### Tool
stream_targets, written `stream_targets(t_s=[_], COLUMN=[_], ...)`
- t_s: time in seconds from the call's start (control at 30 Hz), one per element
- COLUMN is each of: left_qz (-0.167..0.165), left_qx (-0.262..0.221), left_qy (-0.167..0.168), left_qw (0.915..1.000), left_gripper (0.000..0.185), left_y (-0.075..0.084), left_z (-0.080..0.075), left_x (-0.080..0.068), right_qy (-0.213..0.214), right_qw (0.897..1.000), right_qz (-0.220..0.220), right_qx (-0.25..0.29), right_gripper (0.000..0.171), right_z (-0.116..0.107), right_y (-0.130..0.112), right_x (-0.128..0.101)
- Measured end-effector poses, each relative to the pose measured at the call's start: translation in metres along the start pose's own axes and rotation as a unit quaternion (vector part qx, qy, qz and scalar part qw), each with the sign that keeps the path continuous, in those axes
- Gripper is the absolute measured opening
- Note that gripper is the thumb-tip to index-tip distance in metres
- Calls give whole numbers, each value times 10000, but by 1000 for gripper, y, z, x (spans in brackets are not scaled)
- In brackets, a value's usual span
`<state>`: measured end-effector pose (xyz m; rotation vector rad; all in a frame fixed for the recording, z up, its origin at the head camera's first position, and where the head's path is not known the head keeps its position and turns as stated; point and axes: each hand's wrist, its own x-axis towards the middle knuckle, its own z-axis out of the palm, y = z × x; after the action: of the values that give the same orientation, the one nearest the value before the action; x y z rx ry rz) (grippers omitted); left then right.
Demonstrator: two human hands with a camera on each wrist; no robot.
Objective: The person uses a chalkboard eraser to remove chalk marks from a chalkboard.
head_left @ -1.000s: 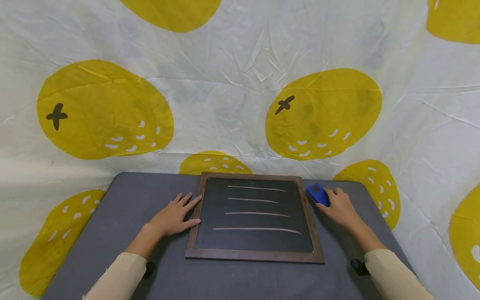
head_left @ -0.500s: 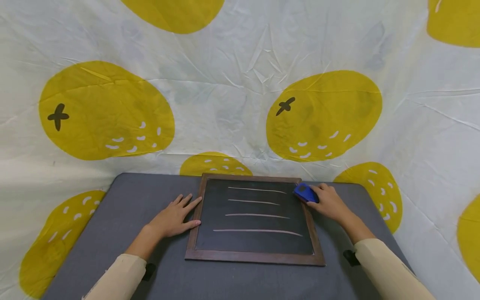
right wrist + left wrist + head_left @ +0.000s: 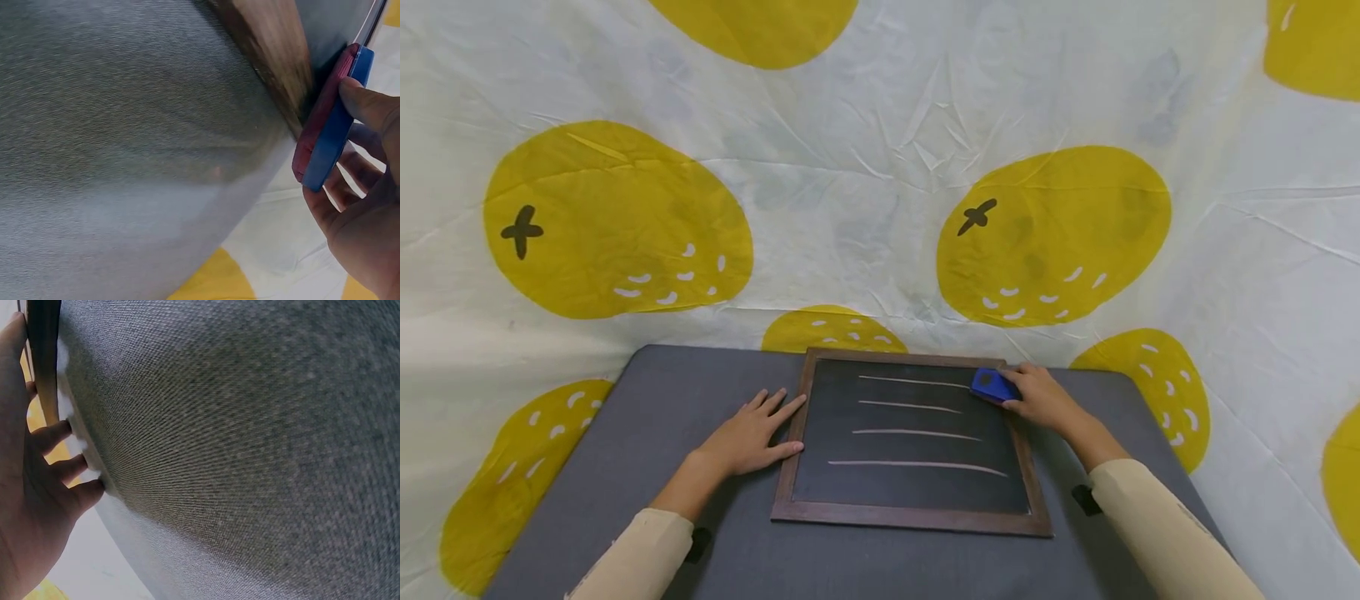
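A small chalkboard (image 3: 910, 487) in a brown wooden frame lies on the table, with several pale chalk lines drawn across it. My right hand (image 3: 1045, 400) grips a blue eraser (image 3: 992, 385) at the board's upper right, by the end of the top line. The right wrist view shows the eraser's dark red pad (image 3: 320, 119) facing the board, thumb on one side and fingers on the other. At the board's left edge, my left hand (image 3: 741, 437) rests with spread fingers, its thumb and index fingertip touching the frame (image 3: 44, 362).
The dark grey cloth-covered table (image 3: 865, 567) spreads around the board on all sides. Behind it hangs a white curtain (image 3: 842, 225) printed with large yellow fruit. A black wrist strap (image 3: 1086, 500) shows under the right sleeve.
My right hand has carried the blue eraser leftward, from the table beside the board, across the right frame edge and onto the board's upper right corner. The left hand stays in place.
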<state>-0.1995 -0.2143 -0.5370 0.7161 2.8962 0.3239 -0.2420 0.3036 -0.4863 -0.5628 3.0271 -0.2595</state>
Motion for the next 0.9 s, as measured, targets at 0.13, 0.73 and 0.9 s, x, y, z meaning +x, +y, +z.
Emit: stream_targets(t_s=[0.13,0.73,0.9], left_qz=[-10,20,11], left_qx=[-48,11,-16], left_qy=[-7,24,45], left_qw=[10000,10000,10000], left_gripper=[85,85,86], left_y=[0,0,0], left_z=[0,0,1], left_x=[0,2,1], right_qy=[-18,-155,-251], right_qw=[9999,9977,9971], right_qz=[-144,-662,-716], right_qx=[7,-17,19], right_gripper=[59,59,59], right_z=[-1,6,7], right_y=[-3,-27,-33], right_x=[6,38,43])
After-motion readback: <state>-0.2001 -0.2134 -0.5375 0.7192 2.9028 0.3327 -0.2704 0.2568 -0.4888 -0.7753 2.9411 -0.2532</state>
